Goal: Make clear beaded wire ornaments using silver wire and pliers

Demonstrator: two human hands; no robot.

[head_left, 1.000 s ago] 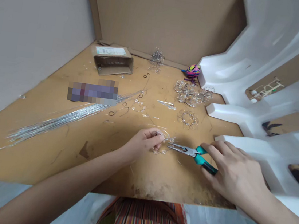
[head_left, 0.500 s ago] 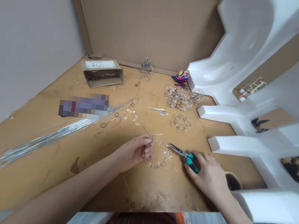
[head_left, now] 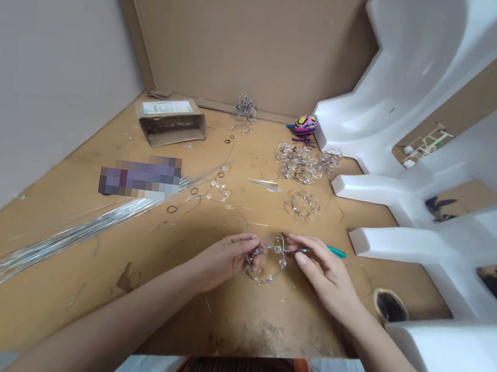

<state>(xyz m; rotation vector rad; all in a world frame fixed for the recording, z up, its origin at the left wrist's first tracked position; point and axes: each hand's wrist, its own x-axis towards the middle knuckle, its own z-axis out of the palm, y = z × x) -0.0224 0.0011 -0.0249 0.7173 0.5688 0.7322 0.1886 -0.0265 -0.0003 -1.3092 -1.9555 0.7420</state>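
Swung in from the right, the right hand [head_left: 326, 275] now meets the ring: its fingers [head_left: 308, 250] close narrowly around the needle-nose pliers [head_left: 335, 252], whose tip reaches the top of the beaded wire ring [head_left: 262, 277] and whose teal handle points away to the right. Left fingers [head_left: 248, 241] pinch the ring's left side, with the left hand [head_left: 220, 261] behind them. The ring sits near the front edge of the worktop [head_left: 230, 324], with a finished-looking beaded ring [head_left: 301, 206] farther back and a wire bundle [head_left: 72, 235] toward the left.
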